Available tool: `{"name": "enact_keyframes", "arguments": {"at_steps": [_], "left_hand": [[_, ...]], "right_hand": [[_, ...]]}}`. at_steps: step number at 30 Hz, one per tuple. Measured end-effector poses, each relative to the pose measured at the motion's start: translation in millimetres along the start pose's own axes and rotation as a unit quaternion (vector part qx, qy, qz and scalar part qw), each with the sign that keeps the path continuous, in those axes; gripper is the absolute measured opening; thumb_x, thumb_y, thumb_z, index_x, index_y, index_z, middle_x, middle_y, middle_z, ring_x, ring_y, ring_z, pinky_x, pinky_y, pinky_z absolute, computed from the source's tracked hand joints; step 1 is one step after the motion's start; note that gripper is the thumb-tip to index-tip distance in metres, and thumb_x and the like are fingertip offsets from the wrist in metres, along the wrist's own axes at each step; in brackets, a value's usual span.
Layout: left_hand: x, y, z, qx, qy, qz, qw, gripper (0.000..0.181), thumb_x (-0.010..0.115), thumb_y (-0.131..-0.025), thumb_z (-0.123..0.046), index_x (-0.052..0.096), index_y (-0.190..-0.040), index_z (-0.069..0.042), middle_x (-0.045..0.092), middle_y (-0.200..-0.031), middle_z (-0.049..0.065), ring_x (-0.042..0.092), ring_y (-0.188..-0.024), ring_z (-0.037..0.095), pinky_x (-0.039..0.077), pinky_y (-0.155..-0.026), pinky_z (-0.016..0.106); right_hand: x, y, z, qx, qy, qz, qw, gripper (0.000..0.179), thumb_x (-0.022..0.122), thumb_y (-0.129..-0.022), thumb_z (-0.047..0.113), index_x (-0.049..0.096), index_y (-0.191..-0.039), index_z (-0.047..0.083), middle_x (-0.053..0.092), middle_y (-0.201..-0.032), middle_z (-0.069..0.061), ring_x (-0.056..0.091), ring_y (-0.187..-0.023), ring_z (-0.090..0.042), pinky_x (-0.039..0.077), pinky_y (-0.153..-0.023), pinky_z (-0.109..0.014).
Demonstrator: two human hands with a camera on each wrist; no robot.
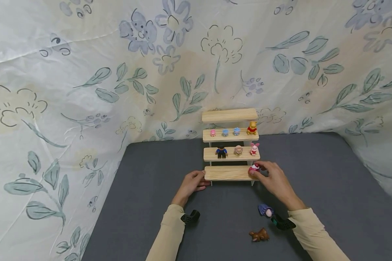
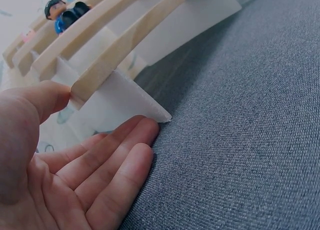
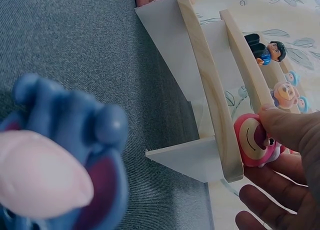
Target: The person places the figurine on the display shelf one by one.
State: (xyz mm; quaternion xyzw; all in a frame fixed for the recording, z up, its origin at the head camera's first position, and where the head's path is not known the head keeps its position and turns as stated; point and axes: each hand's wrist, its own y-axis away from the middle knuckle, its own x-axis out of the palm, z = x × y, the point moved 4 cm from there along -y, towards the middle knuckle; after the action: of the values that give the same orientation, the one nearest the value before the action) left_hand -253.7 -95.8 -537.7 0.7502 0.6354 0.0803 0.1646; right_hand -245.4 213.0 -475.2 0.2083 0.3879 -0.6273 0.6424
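My right hand [image 1: 276, 179] pinches a pink-and-white bear figurine [image 3: 252, 140] between thumb and fingers, at the right end of the lowest step of a wooden tiered display shelf [image 1: 228, 173]. In the right wrist view the figurine touches that step's top. At the step's left end, my left hand [image 1: 192, 185] has its thumb tip against the wood. Its other fingers [image 2: 142, 162] extend loosely beside the white side support [image 2: 125, 102]. Near my right wrist, a blue-purple donkey figurine [image 1: 264, 209] lies on the grey cloth.
A brown animal figurine [image 1: 259, 235] lies nearer the front. Upper steps hold a yellow bear [image 1: 252, 128], small pink and blue figures [image 1: 225, 132], a dark-haired figure [image 1: 221, 152], a beige figure [image 1: 238, 150] and a pink long-eared one [image 1: 254, 149]. Floral fabric [image 1: 170, 90] hangs behind.
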Motion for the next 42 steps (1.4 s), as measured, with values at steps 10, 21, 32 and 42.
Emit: {"name": "enact_keyframes", "arguments": {"at_steps": [10,21,32,42], "left_hand": [[-0.7,1.0,-0.3,-0.008,-0.004,-0.006,0.9999,0.058,0.061,-0.099,-0.054,0.064,-0.131,-0.005,0.077,-0.111,0.013,0.076,-0.103,0.021,0.064,-0.084,0.030],[0.3,0.5,0.0,-0.004,-0.002,0.002,1.0000,0.062,0.059,-0.099,-0.055,0.061,-0.134,-0.003,0.076,-0.113,0.015,0.075,-0.105,0.021,0.063,-0.084,0.030],[-0.3,-0.8,2.1,-0.007,0.000,0.001,1.0000,0.059,0.059,-0.100,-0.053,0.062,-0.133,-0.004,0.077,-0.112,0.014,0.075,-0.105,0.022,0.063,-0.083,0.029],[-0.2,0.5,-0.8,-0.009,0.003,0.003,1.0000,0.058,0.059,-0.100,-0.052,0.061,-0.133,-0.004,0.077,-0.113,0.014,0.076,-0.103,0.020,0.063,-0.082,0.028]], "right_hand": [[-1,1.9,1,0.001,0.000,0.018,0.9998,0.045,0.073,-0.096,0.030,0.066,-0.128,-0.001,0.070,-0.114,-0.018,0.059,-0.101,-0.031,0.051,-0.081,-0.047],[-16,4.7,0,0.034,-0.025,0.028,0.9987,0.050,0.058,-0.104,0.042,0.062,-0.135,0.003,0.064,-0.122,-0.019,0.056,-0.111,-0.033,0.052,-0.090,-0.057],[-35,11.6,14,0.011,-0.051,-0.001,0.9986,0.035,0.064,-0.102,0.024,0.064,-0.132,0.005,0.066,-0.116,-0.012,0.061,-0.101,-0.015,0.057,-0.087,-0.034],[-46,19.3,25,-0.002,-0.057,-0.004,0.9983,0.029,0.066,-0.101,0.019,0.067,-0.128,0.008,0.070,-0.116,-0.010,0.060,-0.095,-0.005,0.055,-0.077,-0.020]]}}
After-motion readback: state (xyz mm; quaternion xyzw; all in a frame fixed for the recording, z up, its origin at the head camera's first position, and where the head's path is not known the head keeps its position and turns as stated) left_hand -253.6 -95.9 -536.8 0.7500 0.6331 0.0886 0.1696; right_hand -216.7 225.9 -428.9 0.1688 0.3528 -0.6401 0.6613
